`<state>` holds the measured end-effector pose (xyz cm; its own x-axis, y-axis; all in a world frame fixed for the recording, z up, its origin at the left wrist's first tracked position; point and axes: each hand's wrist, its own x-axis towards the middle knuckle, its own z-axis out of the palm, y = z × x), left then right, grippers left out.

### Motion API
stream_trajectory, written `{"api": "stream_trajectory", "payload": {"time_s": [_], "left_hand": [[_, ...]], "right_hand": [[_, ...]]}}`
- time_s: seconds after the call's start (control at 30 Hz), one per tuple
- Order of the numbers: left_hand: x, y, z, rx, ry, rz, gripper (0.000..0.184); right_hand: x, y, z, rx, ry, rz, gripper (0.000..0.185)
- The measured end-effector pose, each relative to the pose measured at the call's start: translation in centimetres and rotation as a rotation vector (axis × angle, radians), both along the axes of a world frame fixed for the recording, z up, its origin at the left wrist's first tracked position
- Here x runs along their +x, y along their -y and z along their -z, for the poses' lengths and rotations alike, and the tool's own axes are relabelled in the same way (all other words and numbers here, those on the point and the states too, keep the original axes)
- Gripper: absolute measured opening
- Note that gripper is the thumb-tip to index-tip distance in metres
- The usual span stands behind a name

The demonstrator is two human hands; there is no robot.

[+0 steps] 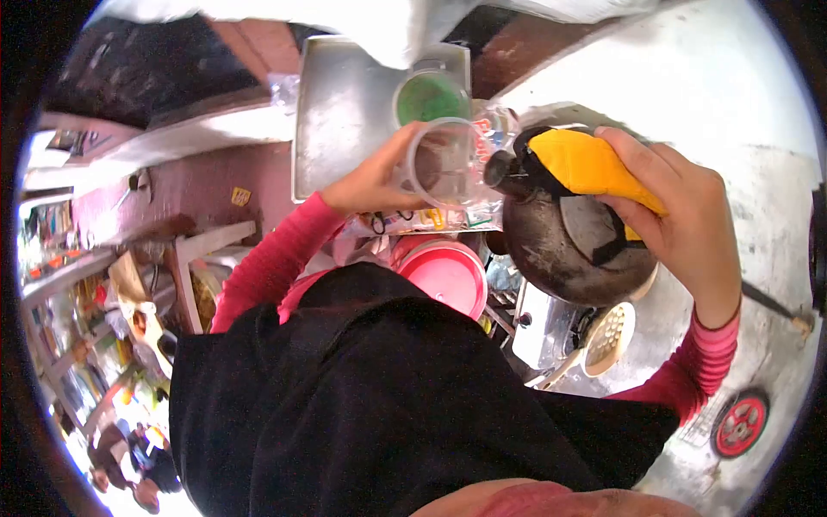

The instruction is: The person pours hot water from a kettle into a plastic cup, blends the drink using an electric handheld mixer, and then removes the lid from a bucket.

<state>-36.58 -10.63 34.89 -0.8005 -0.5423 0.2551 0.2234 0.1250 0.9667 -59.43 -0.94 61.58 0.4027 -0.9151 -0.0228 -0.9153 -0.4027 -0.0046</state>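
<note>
My left hand [379, 177] is closed around the side of a clear plastic cup [450, 165], whose round rim faces up toward me. A dark, soot-stained kettle [564, 254] hangs from my right hand [685, 202]. The fingers of that hand wrap round the kettle's handle, which is covered with a yellow pad [590, 161]. The kettle's short black spout [506, 174] points left, close to the cup's right rim. I cannot make out any liquid between spout and cup.
Beyond the cup lies a metal tray [340, 121] with a green-bottomed container [429, 96]. Below are a pink bucket [448, 274] and a pale perforated ladle [610, 338]. A red wheel [743, 422] is at lower right. Other people [129, 461] are far off at lower left.
</note>
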Motion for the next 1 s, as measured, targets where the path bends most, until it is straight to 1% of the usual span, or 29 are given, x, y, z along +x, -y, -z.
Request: {"api": "stream_trajectory", "payload": {"time_s": [0.03,0.07,0.1,0.13,0.17,0.23,0.27,0.33,0.4,0.43,0.47,0.53,0.57,0.6,0.63,0.67,0.73,0.77,0.8,0.87,0.9,0.93,0.97,1.0], "left_hand": [[-0.2,0.2,0.9,0.03,0.026,-0.019,0.088],[-0.6,0.4,0.9,0.061,0.051,-0.03,0.091],[-0.8,0.6,0.6,-0.054,0.064,-0.06,0.093],[-1.4,0.3,0.8,0.043,0.019,-0.076,0.092],[-2.0,0.2,0.5,0.06,0.012,-0.079,0.091],[-3.0,0.2,-0.3,0.07,-0.007,-0.058,0.091],[-3.4,0.1,-0.6,0.077,0.012,-0.082,0.09],[-3.8,0.0,-1.0,0.079,0.023,-0.086,0.09],[-3.9,-0.1,-1.1,0.101,-0.045,-0.15,0.09],[-3.7,-0.1,-0.6,0.152,-0.088,-0.135,0.09],[-3.3,-0.1,-0.7,0.149,-0.09,-0.123,0.09],[-2.0,-0.3,-1.1,0.098,-0.142,-0.17,0.089],[-1.1,-0.3,-1.2,0.096,-0.14,-0.167,0.089],[-0.1,-0.3,-1.3,-0.006,-0.003,-0.213,0.089],[0.9,-0.5,-1.3,-0.107,0.138,-0.259,0.092],[1.6,-0.7,-1.1,-0.11,0.143,-0.266,0.092],[3.2,-1.3,-1.0,-0.151,0.127,-0.324,0.092],[4.0,-1.6,-1.0,-0.205,0.189,-0.366,0.093],[4.9,-1.9,-1.2,-0.205,0.197,-0.386,0.093],[6.4,-2.6,-2.1,-0.139,0.196,-0.401,0.094],[6.7,-3.2,-3.2,-0.077,0.191,-0.434,0.088],[7.0,-3.7,-3.3,-0.078,0.213,-0.483,0.088],[7.6,-3.9,-3.4,-0.026,0.166,-0.47,0.089],[8.6,-4.2,-3.5,0.016,0.123,-0.483,0.091]], "right_hand": [[-1.0,-0.4,0.2,-0.014,0.062,0.019,0.053],[-1.7,-0.9,0.4,-0.022,0.042,0.061,0.053],[-2.6,-1.3,0.7,-0.038,0.099,0.065,0.053],[-3.6,-1.8,1.0,-0.058,0.154,0.066,0.053],[-4.7,-2.5,1.3,-0.064,0.132,0.104,0.053],[-6.9,-3.5,2.1,-0.202,0.234,0.135,0.047],[-8.0,-3.9,2.4,-0.21,0.22,0.159,0.047],[-10.6,-4.8,2.6,-0.365,0.246,0.296,0.041],[-13.2,-5.3,2.5,-0.396,0.238,0.468,0.036],[-14.6,-5.5,2.7,-0.416,0.25,0.545,0.035],[-16.2,-5.6,3.0,-0.435,0.265,0.62,0.034],[-20.1,-5.9,4.2,-0.492,0.294,0.62,0.037],[-21.7,-6.0,4.7,-0.51,0.241,0.73,0.039],[-23.3,-6.1,5.2,-0.526,0.187,0.837,0.041],[-25.0,-6.3,5.7,-0.49,0.182,0.882,0.047],[-27.1,-6.3,6.8,-0.489,0.189,0.876,0.047],[-30.7,-6.3,9.4,-0.551,0.118,1.021,0.049],[-31.4,-6.2,10.2,-0.554,0.076,1.04,0.052],[-32.8,-6.1,11.4,-0.55,0.086,1.022,0.052],[-37.3,-6.1,14.4,-0.558,-0.003,1.173,0.054],[-40.4,-6.8,16.4,-0.614,-0.088,1.141,0.052],[-43.8,-6.8,18.4,-0.667,-0.154,1.093,0.051],[-47.0,-7.3,19.6,-0.53,-0.242,1.117,0.043],[-45.7,-6.9,19.2,-0.39,-0.525,1.013,0.034]]}}
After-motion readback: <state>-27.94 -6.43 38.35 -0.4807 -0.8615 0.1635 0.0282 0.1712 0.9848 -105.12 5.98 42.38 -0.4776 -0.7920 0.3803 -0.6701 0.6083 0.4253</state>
